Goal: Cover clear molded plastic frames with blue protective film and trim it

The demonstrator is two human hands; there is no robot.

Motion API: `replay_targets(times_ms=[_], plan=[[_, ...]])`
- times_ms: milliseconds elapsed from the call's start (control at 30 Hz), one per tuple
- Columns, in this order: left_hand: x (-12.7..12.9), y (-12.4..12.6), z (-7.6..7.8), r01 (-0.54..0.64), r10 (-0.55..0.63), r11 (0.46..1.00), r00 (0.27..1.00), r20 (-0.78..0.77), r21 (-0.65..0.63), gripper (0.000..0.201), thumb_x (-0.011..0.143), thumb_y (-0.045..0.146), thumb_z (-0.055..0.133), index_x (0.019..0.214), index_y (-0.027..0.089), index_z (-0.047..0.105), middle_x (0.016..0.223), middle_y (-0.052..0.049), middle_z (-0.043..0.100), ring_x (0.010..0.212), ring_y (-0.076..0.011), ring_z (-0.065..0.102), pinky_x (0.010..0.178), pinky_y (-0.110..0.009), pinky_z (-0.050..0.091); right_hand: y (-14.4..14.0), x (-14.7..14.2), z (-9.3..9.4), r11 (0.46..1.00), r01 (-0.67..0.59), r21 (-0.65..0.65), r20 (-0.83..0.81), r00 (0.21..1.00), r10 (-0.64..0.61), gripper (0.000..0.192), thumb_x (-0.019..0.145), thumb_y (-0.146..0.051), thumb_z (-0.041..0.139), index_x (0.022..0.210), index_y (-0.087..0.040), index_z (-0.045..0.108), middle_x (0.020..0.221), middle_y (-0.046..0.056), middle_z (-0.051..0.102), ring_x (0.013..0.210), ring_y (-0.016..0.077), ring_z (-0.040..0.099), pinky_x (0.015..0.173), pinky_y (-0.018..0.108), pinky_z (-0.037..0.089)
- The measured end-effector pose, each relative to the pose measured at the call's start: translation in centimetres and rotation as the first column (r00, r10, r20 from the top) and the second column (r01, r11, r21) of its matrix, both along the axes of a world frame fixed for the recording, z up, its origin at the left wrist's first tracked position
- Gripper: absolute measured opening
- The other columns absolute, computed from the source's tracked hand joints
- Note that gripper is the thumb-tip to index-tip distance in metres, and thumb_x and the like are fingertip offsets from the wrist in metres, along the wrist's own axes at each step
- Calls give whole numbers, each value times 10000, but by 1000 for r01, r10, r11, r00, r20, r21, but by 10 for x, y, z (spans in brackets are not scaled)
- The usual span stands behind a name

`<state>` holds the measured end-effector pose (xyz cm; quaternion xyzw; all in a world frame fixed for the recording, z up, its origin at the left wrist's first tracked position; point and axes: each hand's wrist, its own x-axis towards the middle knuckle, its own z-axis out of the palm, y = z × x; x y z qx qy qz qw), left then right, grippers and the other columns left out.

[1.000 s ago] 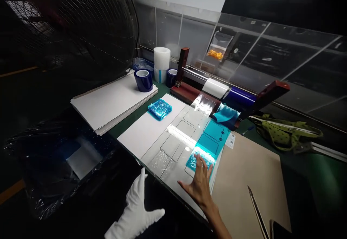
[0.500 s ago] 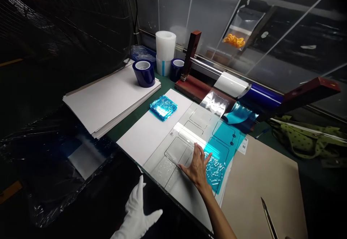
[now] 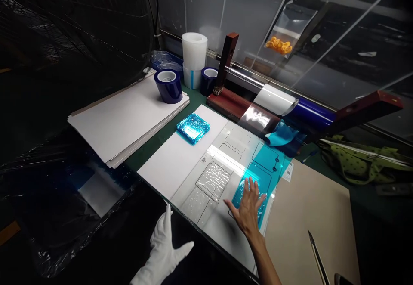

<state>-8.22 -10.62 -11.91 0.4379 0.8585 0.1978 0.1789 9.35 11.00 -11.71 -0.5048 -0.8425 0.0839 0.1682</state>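
A white panel [image 3: 180, 156] with 6 cut-out outlines lies mid-frame on the dark green bench [image 3: 155, 140]. Cyan film [image 3: 269, 160] covers its right column. The bare right hand [image 3: 248, 207] presses flat on that film, fingers spread, gripping nothing. The gloved left hand [image 3: 163, 250] hovers open at the lower edge, off the panel. Uneven pressure could trap bubbles or crease the film. Upper frame: 2 blue tape rolls [image 3: 167, 85], a clear screen [image 3: 258, 31], a dark fan guard [image 3: 74, 31].
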Motion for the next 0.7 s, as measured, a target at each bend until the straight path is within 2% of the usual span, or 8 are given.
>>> replay_targets(times_ms=[67,167,233,300,367,433,600,700], plan=[[-5,5,2,-9,10,1000,1000,-7,11,993,745,527,595,1463,236,-26,1345,-173,352,1213,-373,449,937,-553,444,-8,30,4,991,134,6,-62,989,-134,711,879,-599,365,1415,-139,281,1399,200,373,1329,344,291,1042,613,215],[-12,18,9,-25,25,999,1000,14,27,935,731,485,614,1460,275,69,1271,-142,423,1144,-360,501,897,-536,469,-18,96,1,938,344,-42,-114,931,-347,591,889,-550,358,1269,-113,475,1204,179,536,1145,313,494,975,473,390],[-16,27,16,-23,22,999,999,32,26,834,736,458,611,1437,307,186,1215,-120,464,1107,-355,517,883,-534,467,-24,146,-5,854,516,-64,-25,855,-519,591,882,-514,340,1251,-78,492,1193,202,532,1114,336,515,942,453,420],[-20,37,23,-9,7,999,999,52,39,729,757,437,589,1402,300,279,1161,-111,485,1061,-337,531,870,-521,470,-28,191,-13,725,685,-78,197,723,-662,599,864,-459,334,1280,-50,470,1251,229,491,1134,373,502,933,470,420],[-23,46,26,4,-9,998,997,72,66,653,776,430,561,1364,254,338,1100,-100,492,995,-299,546,843,-489,486,-30,223,-20,613,782,-109,360,606,-710,592,846,-424,336,1269,-35,481,1209,251,519,1085,408,532,854,501,453],[-27,54,27,17,-25,995,996,85,95,601,779,433,551,1308,197,391,1028,-82,493,924,-260,552,805,-447,508,-32,241,-24,556,821,-130,418,553,-720,542,830,-400,345,1185,-44,547,1113,264,567,1007,432,572,744,512,480],[-37,74,21,60,-71,992,993,90,114,512,776,398,549,1224,169,455,1024,-72,525,937,-235,571,862,-417,504,-30,256,-27,573,805,-153,421,578,-699,372,833,-333,329,967,-128,609,929,229,636,908,390,631,634,457,493],[-47,83,21,88,-96,991,993,75,100,426,805,320,493,1201,166,488,1118,-89,559,1029,-225,573,931,-394,479,-29,256,-20,617,767,-177,397,629,-668,365,857,-322,300,1021,-143,572,791,180,663,758,345,664,631,446,497]])
